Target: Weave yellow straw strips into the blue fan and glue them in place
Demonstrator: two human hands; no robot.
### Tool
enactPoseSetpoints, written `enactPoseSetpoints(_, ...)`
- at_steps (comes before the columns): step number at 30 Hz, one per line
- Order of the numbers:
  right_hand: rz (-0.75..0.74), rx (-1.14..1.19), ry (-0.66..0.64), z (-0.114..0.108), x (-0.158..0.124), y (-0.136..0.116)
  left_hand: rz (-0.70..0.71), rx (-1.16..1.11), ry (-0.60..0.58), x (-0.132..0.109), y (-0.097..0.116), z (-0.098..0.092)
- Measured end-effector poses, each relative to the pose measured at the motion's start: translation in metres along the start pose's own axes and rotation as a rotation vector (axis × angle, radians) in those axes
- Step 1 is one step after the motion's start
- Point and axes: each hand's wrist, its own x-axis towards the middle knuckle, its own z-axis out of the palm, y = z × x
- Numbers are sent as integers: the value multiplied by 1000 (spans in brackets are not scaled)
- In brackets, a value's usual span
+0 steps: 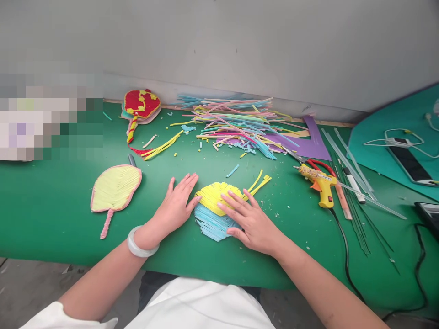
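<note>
A rounded craft piece [214, 219] made of pipe-cleaner strips, yellow in its upper half and light blue below, lies flat on the green table. Loose yellow strips [259, 183] stick out from its upper right. My right hand [255, 224] rests on the right side of the piece with fingers spread, covering part of it. At the left edge, the thumb of my left hand [178, 201] touches or nearly touches the yellow part; its fingers are stretched out over the table. A white bangle circles my left wrist.
To the left lies a yellow leaf-shaped fan [116, 188] with pink edging; a red fan [142, 104] is behind it. Many coloured strips [236, 119] are piled at the back. On the right are a yellow glue gun [320, 183], scissors [318, 165], wires, glue sticks and a phone [409, 162].
</note>
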Motion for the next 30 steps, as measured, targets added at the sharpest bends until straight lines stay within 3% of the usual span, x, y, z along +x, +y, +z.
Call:
enactPoseSetpoints(4, 137, -46, 97, 1, -1, 11, 77, 47, 44, 2, 6, -5)
enactPoseSetpoints(9, 86, -93, 23, 8, 0, 9, 309, 90, -99, -1, 17, -3)
enactPoseSetpoints(20, 74, -85, 0, 8, 2, 6, 327, 132, -139, -4, 19, 2)
enactPoseSetpoints(30, 190, -103, 123, 6, 2, 22, 357, 174, -56, 8, 33, 1)
